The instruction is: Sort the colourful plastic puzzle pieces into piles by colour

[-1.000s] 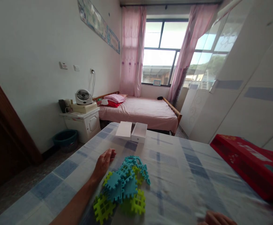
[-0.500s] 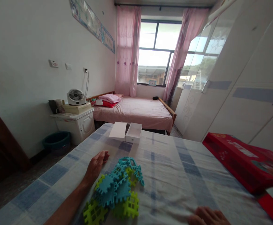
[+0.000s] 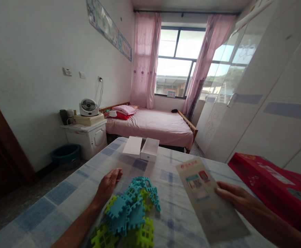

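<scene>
My right hand (image 3: 227, 193) grips a long, flat, greyish printed card (image 3: 204, 206) by its right edge, thumb on top. The card is tilted above the table and carries red lettering plus a small blue and red picture; motion blurs the print. On the left, my left hand (image 3: 110, 181) rests on the tablecloth, fingers loosely bent with nothing in them. Just right of that forearm lies a pile of interlocking plastic building pieces, with blue pieces (image 3: 124, 210) over yellow-green pieces (image 3: 146, 232).
A white box (image 3: 150, 150) stands at the table's far edge beside its white lid (image 3: 132, 146). At the right lies a red printed package (image 3: 266, 182). The checked tablecloth (image 3: 169, 196) is wrinkled. Beyond are a bed (image 3: 152, 122) and a cabinet (image 3: 97, 136) with a fan (image 3: 88, 106).
My right hand has risen from the table's near edge and now holds the printed card, which was out of sight before. My left hand and the plastic pieces stay put. The view has shifted slightly.
</scene>
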`<state>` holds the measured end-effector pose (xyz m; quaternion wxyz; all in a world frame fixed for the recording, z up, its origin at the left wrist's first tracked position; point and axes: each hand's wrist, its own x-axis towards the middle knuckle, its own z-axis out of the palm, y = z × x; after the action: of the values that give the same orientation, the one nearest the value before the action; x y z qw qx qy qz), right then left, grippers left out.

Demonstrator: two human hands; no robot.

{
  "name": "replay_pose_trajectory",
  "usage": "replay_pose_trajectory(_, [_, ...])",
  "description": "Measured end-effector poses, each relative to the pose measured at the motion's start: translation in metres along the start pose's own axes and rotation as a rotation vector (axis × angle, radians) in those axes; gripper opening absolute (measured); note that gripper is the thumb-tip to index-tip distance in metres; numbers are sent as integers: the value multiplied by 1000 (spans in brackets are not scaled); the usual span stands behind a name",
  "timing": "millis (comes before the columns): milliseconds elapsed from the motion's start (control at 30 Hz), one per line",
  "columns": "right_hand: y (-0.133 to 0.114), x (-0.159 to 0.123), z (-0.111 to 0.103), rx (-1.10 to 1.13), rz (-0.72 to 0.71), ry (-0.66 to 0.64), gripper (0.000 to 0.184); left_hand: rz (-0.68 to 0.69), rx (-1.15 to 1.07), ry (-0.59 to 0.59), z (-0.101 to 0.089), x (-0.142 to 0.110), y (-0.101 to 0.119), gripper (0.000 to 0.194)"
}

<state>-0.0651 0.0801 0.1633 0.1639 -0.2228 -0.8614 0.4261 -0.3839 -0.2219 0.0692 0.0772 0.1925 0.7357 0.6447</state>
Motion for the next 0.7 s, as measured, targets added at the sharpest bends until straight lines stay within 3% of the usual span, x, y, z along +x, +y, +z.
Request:
replay_pose_trajectory(67, [-36,48,23,365,89,-239,42,1,2,0,0,0,0,66])
replay_pose_trajectory(100, [-48,73,39,465,96,-275,39,3,1,1,0,0,-1,66])
replay_pose_trajectory(233, [-69,162,102,493,138,-132,25,-1,-8,-6,-1,1,-3,64])
replay_pose_trajectory(367, [-73,222,144,407,155,-34,23,-15,-3,-6,-1,1,-6,65])
replay_pose_trajectory(533, [-70,242,161,212,95,85,33,-18,10,-2,-1,2,-8,64])
replay_pose_trajectory(700, [-55,199,151,-6,17,216,41,-7,19,0,-2,5,-6,66])
